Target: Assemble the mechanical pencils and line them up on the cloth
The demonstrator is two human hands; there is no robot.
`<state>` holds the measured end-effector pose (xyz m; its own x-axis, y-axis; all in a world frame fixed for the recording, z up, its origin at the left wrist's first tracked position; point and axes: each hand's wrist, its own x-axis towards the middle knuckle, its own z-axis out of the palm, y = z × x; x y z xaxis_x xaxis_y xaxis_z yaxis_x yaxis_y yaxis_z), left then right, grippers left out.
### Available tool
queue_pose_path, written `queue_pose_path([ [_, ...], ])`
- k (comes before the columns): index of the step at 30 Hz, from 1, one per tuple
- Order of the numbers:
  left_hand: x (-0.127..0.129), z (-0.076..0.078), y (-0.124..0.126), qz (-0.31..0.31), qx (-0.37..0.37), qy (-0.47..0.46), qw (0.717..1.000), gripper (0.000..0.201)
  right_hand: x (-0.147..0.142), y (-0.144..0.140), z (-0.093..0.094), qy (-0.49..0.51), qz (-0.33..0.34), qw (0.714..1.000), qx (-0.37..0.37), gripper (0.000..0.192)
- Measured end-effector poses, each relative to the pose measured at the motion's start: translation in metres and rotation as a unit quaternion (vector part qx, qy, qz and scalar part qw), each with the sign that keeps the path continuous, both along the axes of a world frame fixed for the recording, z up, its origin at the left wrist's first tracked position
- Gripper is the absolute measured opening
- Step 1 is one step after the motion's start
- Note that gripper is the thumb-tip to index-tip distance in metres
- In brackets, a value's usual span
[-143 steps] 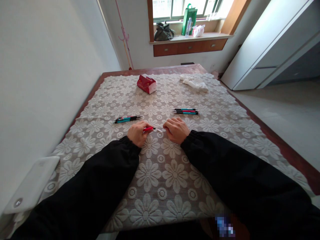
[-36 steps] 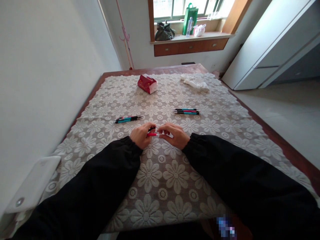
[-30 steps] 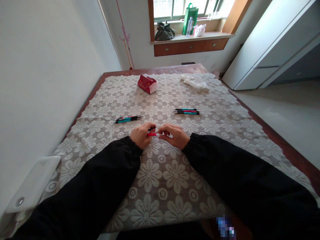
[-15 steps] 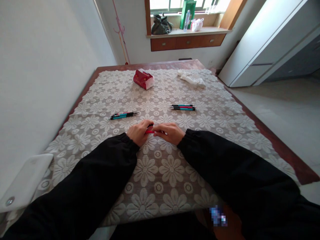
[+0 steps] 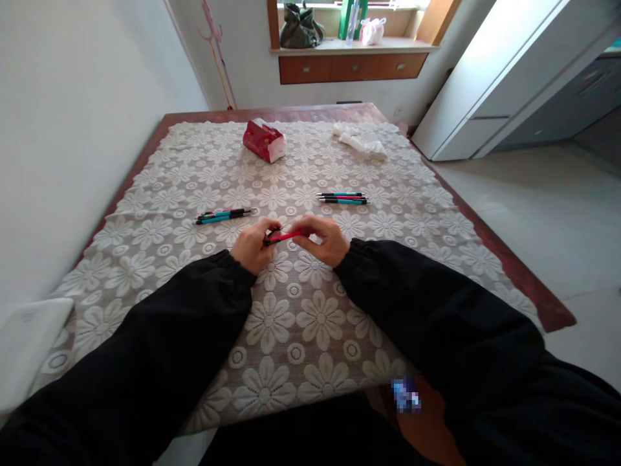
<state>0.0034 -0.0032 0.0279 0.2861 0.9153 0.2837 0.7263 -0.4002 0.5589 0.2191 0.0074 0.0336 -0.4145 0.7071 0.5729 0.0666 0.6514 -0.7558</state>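
Observation:
Above the middle of the table, a red-and-black pen (image 5: 287, 237) spans the gap between my two hands. My left hand (image 5: 253, 247) is closed on its black end, and a second small black piece shows at those fingertips, too small to name. The fingers of my right hand (image 5: 324, 241) pinch the red end, partly covering it. A bunch of blue, black and red pens (image 5: 224, 216) lies beyond my left hand. Beyond my right hand rests a row of similar pens (image 5: 342, 199), side by side.
Lace cloth (image 5: 295, 323) covers the wooden table. Toward the far edge are a red tissue pack (image 5: 264, 141) and a crumpled white plastic bag (image 5: 361, 140). A white object (image 5: 36, 343) sits at the near left, by the wall. A white fridge (image 5: 466, 97) stands at the right.
My hands have drawn slightly apart, and more of the red-and-black pen shows between them. The camera view has shifted, so the table appears higher and further left.

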Motion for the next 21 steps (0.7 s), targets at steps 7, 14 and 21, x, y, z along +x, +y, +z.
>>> queue_pose_path([
  [7,0.000,0.000,0.002,0.053,-0.015,-0.063,0.997,0.022,0.002,0.010,-0.005,0.106,0.009,0.989,-0.105,0.020],
  [14,0.000,0.004,-0.002,0.045,0.033,-0.039,0.998,0.024,0.003,0.015,-0.007,0.108,-0.025,0.990,-0.088,0.026],
  [21,-0.001,0.006,-0.004,0.034,0.058,-0.013,0.998,0.024,0.003,0.004,-0.010,-0.014,-0.059,0.998,0.030,0.022],
])
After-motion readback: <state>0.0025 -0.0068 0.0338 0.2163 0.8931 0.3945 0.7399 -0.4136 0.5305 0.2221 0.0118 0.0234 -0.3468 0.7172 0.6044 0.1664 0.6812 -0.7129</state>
